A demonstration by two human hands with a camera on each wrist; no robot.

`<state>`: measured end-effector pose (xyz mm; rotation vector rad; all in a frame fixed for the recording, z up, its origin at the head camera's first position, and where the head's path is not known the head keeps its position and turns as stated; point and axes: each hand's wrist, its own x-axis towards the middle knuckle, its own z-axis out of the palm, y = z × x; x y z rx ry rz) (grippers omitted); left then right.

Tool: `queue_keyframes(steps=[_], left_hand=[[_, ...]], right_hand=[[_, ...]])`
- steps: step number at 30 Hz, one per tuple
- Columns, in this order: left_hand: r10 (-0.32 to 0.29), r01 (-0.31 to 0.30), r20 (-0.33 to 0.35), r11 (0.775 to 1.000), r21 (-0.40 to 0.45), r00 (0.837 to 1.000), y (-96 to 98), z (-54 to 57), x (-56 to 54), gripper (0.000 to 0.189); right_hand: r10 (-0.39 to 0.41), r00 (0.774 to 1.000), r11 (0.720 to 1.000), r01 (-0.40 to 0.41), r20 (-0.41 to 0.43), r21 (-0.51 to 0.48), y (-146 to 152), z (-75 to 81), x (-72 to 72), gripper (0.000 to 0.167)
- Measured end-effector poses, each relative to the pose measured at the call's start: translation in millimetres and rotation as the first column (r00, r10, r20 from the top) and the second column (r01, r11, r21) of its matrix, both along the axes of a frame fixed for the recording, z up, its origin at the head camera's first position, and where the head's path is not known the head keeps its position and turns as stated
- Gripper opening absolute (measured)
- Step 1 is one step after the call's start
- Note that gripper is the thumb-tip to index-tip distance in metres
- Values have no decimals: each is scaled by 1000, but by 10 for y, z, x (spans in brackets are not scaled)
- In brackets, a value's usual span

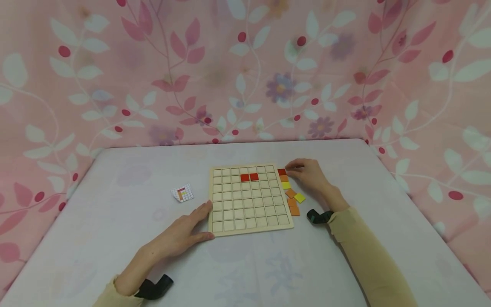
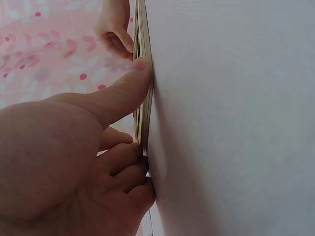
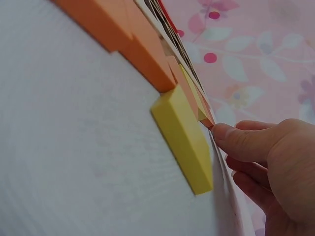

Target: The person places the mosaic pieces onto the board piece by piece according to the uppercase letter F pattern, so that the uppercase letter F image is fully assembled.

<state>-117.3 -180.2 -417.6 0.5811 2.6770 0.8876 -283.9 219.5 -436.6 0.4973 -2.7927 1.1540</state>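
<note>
A square wooden grid board (image 1: 211, 179) lies on the table, with two red square tiles (image 1: 249, 177) side by side in its second row from the back. My left hand (image 1: 180, 234) rests along the board's left edge, thumb at the near corner. In the left wrist view, the thumb (image 2: 125, 88) touches the board's rim. At the far right of the board, my right hand (image 1: 308, 172) has its fingertips on another red tile (image 1: 281, 172). This tile is hidden behind the thumb (image 3: 226, 132) in the right wrist view.
Orange tiles (image 1: 293, 210) and yellow tiles (image 1: 299, 198) lie along the board's right side, several touching each other. A small paper card (image 1: 183, 193) with a printed coloured grid lies left of the board. A floral curtain (image 1: 230, 72) hangs behind the table.
</note>
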Motion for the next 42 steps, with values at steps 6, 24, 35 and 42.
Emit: queue_keyframes(steps=[6, 24, 35, 42], left_hand=[[5, -5, -4, 1000, -3, 1000, -3, -16, -7, 87], [-2, 2, -7, 1000, 4, 1000, -5, -39, -21, 88], [1, -1, -14, 1000, 1, 1000, -1, -33, -14, 87], [1, -1, -2, 1000, 0, 1000, 0, -42, -20, 88]], right_hand=[[13, 1000, 1000, -13, -4, -27, 6, -47, -9, 21], [2, 1000, 1000, -2, 19, -3, 2, -52, 8, 20], [-24, 999, 1000, 25, 28, -3, 38, 16, 12, 19], [-19, 1000, 1000, 20, 12, -13, 61, 40, 2, 18]])
